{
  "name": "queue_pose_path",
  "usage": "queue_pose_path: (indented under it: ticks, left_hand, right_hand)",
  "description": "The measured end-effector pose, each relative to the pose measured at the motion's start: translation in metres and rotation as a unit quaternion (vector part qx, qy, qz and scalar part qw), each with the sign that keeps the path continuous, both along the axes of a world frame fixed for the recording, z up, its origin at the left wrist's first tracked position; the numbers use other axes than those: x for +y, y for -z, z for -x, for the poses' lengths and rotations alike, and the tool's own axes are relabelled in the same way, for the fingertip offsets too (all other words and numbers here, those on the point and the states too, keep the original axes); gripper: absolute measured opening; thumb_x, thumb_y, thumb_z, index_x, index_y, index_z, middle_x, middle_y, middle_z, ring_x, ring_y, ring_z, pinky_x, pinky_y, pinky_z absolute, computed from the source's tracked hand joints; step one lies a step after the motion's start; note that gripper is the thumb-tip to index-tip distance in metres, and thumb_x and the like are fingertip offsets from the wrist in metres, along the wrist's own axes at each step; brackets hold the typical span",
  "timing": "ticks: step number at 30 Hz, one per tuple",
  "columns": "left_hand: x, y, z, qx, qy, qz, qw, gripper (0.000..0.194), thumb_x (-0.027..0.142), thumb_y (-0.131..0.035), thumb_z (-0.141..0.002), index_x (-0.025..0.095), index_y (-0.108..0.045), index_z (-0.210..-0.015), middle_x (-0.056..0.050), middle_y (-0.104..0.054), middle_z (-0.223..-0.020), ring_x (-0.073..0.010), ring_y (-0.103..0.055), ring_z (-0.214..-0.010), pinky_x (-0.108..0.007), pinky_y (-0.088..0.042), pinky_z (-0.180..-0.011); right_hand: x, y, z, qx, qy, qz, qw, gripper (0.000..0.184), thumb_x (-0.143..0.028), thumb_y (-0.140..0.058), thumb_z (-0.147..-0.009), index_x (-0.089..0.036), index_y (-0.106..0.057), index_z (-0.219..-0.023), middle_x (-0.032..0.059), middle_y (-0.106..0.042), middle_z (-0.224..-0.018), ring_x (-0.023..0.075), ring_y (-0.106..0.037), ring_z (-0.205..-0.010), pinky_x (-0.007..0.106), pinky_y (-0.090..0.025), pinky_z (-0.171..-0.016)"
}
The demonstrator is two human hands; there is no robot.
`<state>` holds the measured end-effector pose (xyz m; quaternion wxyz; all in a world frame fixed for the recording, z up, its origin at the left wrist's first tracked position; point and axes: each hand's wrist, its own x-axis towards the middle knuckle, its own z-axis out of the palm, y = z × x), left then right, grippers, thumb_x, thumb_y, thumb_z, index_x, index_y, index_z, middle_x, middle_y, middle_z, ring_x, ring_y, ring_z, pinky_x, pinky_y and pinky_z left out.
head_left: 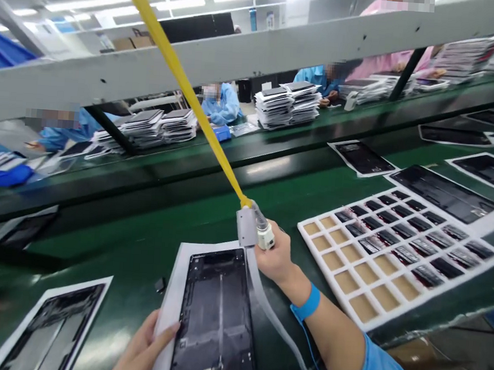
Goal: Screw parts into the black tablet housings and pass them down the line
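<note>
My left hand (144, 350) holds the near left edge of a white sheet carrying a dark tablet back panel (216, 312), thumb on top of the sheet. My right hand (275, 256) is closed round a grey and white tool (254, 228) that hangs from a yellow strap (182, 79), just beyond the panel's far right corner. A blue wrist strap (306, 306) circles my right wrist, and a grey cord (271, 316) runs down from the tool beside the panel.
A white tray (341, 293) of small dark parts lies to the right on the green conveyor belt (142, 228). More panels on sheets lie at the left (54, 329) and far right (443, 193). Workers in blue and pink sit behind stacks of panels (286, 103).
</note>
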<state>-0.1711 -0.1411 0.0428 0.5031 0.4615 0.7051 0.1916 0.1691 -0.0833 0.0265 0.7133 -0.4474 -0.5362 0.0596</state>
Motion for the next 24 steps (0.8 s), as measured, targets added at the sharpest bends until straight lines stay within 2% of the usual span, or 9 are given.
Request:
queue_pose_path:
  ticks: [3, 7, 10, 12, 14, 17, 19, 21, 24]
  left_hand:
    - [0.029, -0.017, 0.005, -0.038, 0.034, 0.016, 0.999, 0.077, 0.066, -0.104, -0.067, 0.028, -0.084, -0.130, -0.011, -0.089, -0.129, -0.0435, -0.085, -0.120, -0.051, -0.073, -0.103]
    - [0.099, -0.046, 0.003, -0.076, 0.106, 0.013, 0.991, 0.070, 0.066, -0.106, -0.063, 0.026, -0.087, -0.116, -0.013, -0.090, -0.112, -0.0446, -0.088, -0.098, -0.053, -0.076, -0.084]
    - [0.162, -0.065, -0.004, -0.081, 0.103, -0.032, 0.991, 0.066, 0.055, -0.108, -0.062, 0.021, -0.085, -0.114, -0.015, -0.089, -0.104, -0.0428, -0.087, -0.087, -0.052, -0.075, -0.075]
    - [0.203, -0.069, -0.009, 0.007, 0.065, -0.099, 0.993, 0.058, 0.049, -0.106, -0.072, 0.014, -0.083, -0.112, -0.014, -0.086, -0.096, -0.0399, -0.085, -0.084, -0.047, -0.073, -0.072]
    - [0.241, -0.065, -0.011, 0.052, 0.028, -0.137, 0.989, 0.050, 0.048, -0.097, -0.090, 0.010, -0.081, -0.119, -0.013, -0.085, -0.105, -0.0336, -0.084, -0.092, -0.043, -0.071, -0.078]
    - [0.287, -0.046, -0.010, 0.101, -0.005, -0.156, 0.982, 0.042, 0.047, -0.079, -0.112, 0.016, -0.074, -0.138, -0.011, -0.078, -0.132, -0.0251, -0.079, -0.111, -0.045, -0.071, -0.095]
    - [0.308, -0.031, -0.005, 0.140, -0.018, -0.172, 0.975, 0.034, 0.041, -0.080, -0.110, 0.014, -0.078, -0.130, -0.012, -0.080, -0.127, -0.0276, -0.079, -0.114, -0.045, -0.069, -0.099]
    - [0.317, -0.020, 0.006, 0.183, -0.024, -0.206, 0.961, 0.024, 0.031, -0.085, -0.100, 0.012, -0.083, -0.114, -0.014, -0.084, -0.114, -0.0348, -0.080, -0.119, -0.043, -0.066, -0.103]
    - [0.300, -0.011, 0.037, 0.236, -0.008, -0.262, 0.936, 0.026, 0.025, -0.081, -0.090, 0.013, -0.086, -0.113, -0.017, -0.087, -0.114, -0.0386, -0.079, -0.128, -0.041, -0.059, -0.115]
  right_hand:
    - [0.000, 0.000, 0.000, -0.005, 0.005, 0.005, 1.000, 0.021, -0.028, -0.073, -0.098, -0.025, -0.075, -0.118, 0.0003, -0.084, -0.090, 0.0140, -0.074, -0.069, 0.025, -0.064, -0.069]
    - [0.000, 0.002, -0.004, -0.009, 0.020, 0.023, 0.999, 0.021, -0.033, -0.074, -0.098, -0.025, -0.076, -0.117, 0.0019, -0.085, -0.089, 0.0153, -0.074, -0.068, 0.027, -0.064, -0.068]
    - [0.000, 0.005, -0.010, -0.004, 0.028, 0.033, 0.999, 0.021, -0.033, -0.076, -0.098, -0.025, -0.077, -0.116, 0.0039, -0.086, -0.094, 0.0170, -0.077, -0.072, 0.028, -0.066, -0.070]
    - [0.001, 0.007, -0.014, 0.003, 0.035, 0.040, 0.999, 0.019, -0.033, -0.078, -0.097, -0.025, -0.078, -0.115, 0.0046, -0.086, -0.096, 0.0177, -0.078, -0.073, 0.030, -0.067, -0.072]
    - [0.002, 0.010, -0.019, 0.003, 0.045, 0.043, 0.998, 0.017, -0.033, -0.079, -0.098, -0.024, -0.078, -0.112, 0.0044, -0.086, -0.094, 0.0180, -0.079, -0.072, 0.030, -0.067, -0.073]
    - [0.004, 0.015, -0.023, -0.013, 0.059, 0.042, 0.997, 0.013, -0.033, -0.080, -0.098, -0.023, -0.079, -0.107, 0.0036, -0.085, -0.090, 0.0180, -0.079, -0.071, 0.030, -0.068, -0.073]
    - [0.004, 0.020, -0.025, -0.022, 0.060, 0.046, 0.997, 0.013, -0.034, -0.081, -0.098, -0.023, -0.079, -0.106, 0.0035, -0.085, -0.089, 0.0185, -0.080, -0.071, 0.029, -0.068, -0.072]
    - [0.004, 0.026, -0.027, -0.025, 0.062, 0.049, 0.997, 0.019, -0.037, -0.082, -0.098, -0.023, -0.079, -0.111, 0.0043, -0.086, -0.091, 0.0198, -0.082, -0.074, 0.030, -0.069, -0.072]
    - [0.003, 0.032, -0.030, -0.032, 0.081, 0.062, 0.994, 0.028, -0.043, -0.082, -0.097, -0.021, -0.079, -0.115, 0.0066, -0.088, -0.095, 0.0216, -0.084, -0.076, 0.030, -0.070, -0.073]
